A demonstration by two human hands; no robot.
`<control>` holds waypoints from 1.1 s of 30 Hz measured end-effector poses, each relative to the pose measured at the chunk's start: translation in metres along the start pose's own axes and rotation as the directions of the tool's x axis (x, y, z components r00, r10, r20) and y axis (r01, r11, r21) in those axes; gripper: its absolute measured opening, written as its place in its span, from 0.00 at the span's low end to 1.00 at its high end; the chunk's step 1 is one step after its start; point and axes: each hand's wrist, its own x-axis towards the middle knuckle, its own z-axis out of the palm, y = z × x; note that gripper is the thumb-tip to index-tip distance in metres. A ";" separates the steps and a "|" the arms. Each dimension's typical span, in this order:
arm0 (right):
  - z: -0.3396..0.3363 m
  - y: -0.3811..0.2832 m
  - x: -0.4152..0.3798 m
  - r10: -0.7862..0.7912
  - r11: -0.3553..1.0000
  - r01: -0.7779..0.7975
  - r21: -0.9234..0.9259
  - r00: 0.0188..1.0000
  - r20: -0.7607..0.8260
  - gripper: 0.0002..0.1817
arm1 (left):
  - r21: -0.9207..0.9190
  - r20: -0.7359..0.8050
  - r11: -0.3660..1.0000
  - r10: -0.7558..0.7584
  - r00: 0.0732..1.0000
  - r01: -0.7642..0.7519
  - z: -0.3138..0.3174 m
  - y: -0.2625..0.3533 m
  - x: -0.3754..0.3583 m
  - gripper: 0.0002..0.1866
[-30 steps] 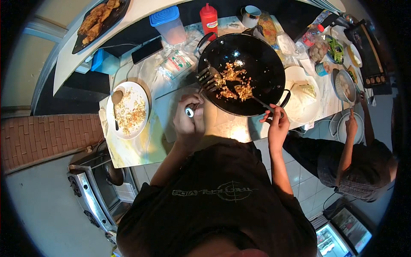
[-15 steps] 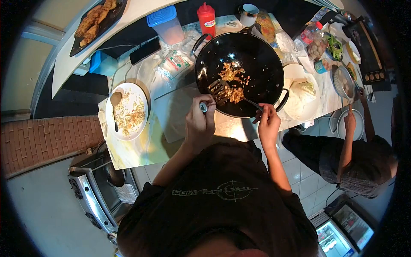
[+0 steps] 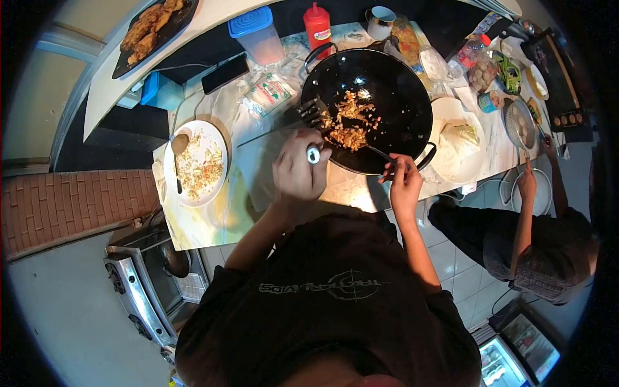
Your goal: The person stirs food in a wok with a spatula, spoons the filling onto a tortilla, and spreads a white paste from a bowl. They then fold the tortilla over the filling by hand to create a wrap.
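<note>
A black wok [image 3: 400,84] with two loop handles holds chopped, browned food [image 3: 351,122] in its near left part. My left hand [image 3: 300,169] is closed around the handle of a slotted spatula [image 3: 312,113], whose dark head is at the wok's left rim. The handle's pale round end points up at me. At the wok's near right edge, my right hand [image 3: 404,180] grips a thin-handled utensil that looks like a spoon [image 3: 379,153]. Its tip reaches into the food and is hidden there.
A white plate [image 3: 220,145] with food bits and a wooden-looking spoon [image 3: 180,143] lies left. Behind stand a lidded container [image 3: 259,45], red squeeze bottle [image 3: 316,26] and mug [image 3: 380,24]. Right of the wok is a plate [image 3: 474,169]; another person [image 3: 538,248] holds a strainer [image 3: 519,126].
My left hand has shifted left and tilted the spatula, bringing its head out of the food to the wok's left rim. My right hand stays nearly in place. The view has shifted slightly.
</note>
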 end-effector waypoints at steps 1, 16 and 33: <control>0.000 0.000 0.000 0.000 1.000 0.000 0.001 1.000 -0.001 0.15 | 0.000 0.001 1.000 0.001 1.000 -0.001 0.000 -0.001 0.006 0.07; 0.008 -0.017 0.003 -0.053 0.968 0.036 -0.249 0.997 -0.064 0.13 | 0.153 0.469 0.963 0.127 0.874 -0.222 0.038 -0.029 0.091 0.10; 0.014 -0.014 0.006 0.029 0.995 -0.031 -0.093 0.999 -0.025 0.15 | 0.045 0.303 0.996 0.062 0.951 -0.080 0.033 -0.025 0.074 0.12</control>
